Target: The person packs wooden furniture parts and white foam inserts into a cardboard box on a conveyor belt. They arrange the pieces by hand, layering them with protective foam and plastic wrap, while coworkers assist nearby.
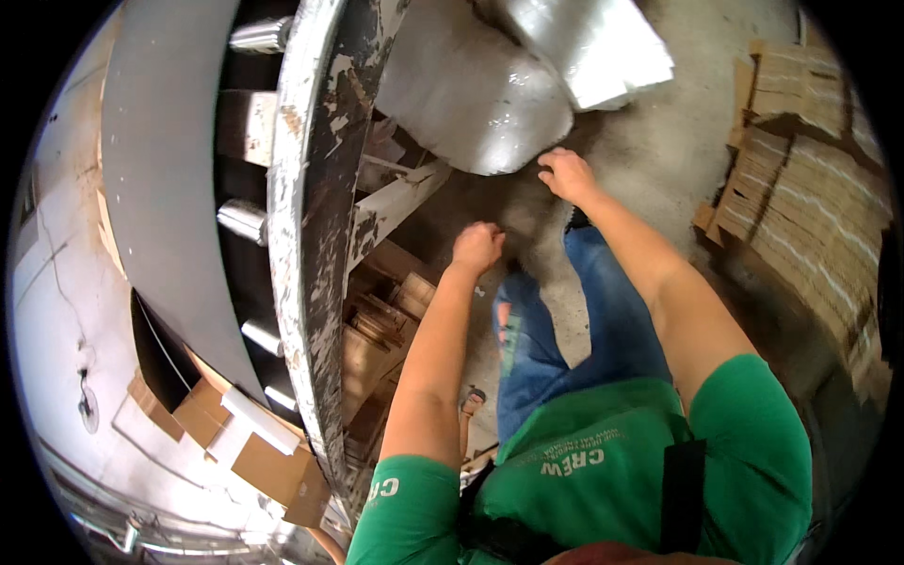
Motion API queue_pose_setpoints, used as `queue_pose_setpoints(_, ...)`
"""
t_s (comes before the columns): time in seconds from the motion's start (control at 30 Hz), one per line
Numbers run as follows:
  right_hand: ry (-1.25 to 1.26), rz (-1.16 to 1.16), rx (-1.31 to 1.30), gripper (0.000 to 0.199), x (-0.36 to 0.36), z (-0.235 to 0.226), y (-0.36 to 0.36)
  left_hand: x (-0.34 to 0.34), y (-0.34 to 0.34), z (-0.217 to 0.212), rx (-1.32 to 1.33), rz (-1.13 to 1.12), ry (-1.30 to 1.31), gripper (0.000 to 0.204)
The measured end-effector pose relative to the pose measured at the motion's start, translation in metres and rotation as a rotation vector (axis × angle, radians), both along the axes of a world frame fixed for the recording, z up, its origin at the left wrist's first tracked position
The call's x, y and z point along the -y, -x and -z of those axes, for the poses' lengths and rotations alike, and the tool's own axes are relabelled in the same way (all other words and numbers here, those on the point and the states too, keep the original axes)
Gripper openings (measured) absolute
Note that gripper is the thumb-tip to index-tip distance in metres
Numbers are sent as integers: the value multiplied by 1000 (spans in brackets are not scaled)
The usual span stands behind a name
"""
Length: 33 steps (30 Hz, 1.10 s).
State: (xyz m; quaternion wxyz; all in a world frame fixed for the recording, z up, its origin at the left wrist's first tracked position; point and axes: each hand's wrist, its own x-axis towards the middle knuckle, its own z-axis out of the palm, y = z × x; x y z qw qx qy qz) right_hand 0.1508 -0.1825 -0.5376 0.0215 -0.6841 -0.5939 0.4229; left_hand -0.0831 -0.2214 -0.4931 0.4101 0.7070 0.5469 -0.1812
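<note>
My left hand hangs low over the floor beside the conveyor frame, its fingers curled in, with nothing visible in it. Farther forward and to the right, my right hand has its fingers bent and a little apart. It is close to the lower edge of a shiny, silver-grey plastic-wrapped bundle; whether the fingertips touch it I cannot tell. A second, brighter plastic-wrapped bundle lies against it at the far side.
A conveyor with a grey belt, metal rollers and a chipped-paint frame runs along my left. Wood pieces lie under it. Cardboard boxes are at its near end. Strapped stacks of flat cardboard stand on the right.
</note>
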Motion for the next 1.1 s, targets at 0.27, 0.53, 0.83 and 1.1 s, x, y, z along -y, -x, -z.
queue_pose_setpoints(0.27,-608,-462,-28,20,-76,136,94,-71,25,178,12,-655,-175,34)
queue_pose_setpoints(0.53,-823,-457,-210,21,-93,156,95,-86,12,242,61,-484,-577,34)
queue_pose_setpoints(0.83,-893,-351,-406,16,-103,141,76,-111,-12,196,165,-563,-376,11)
queue_pose_setpoints(1.1,-761,-405,-410,16,-110,165,82,-109,0,195,210,-417,-456,9)
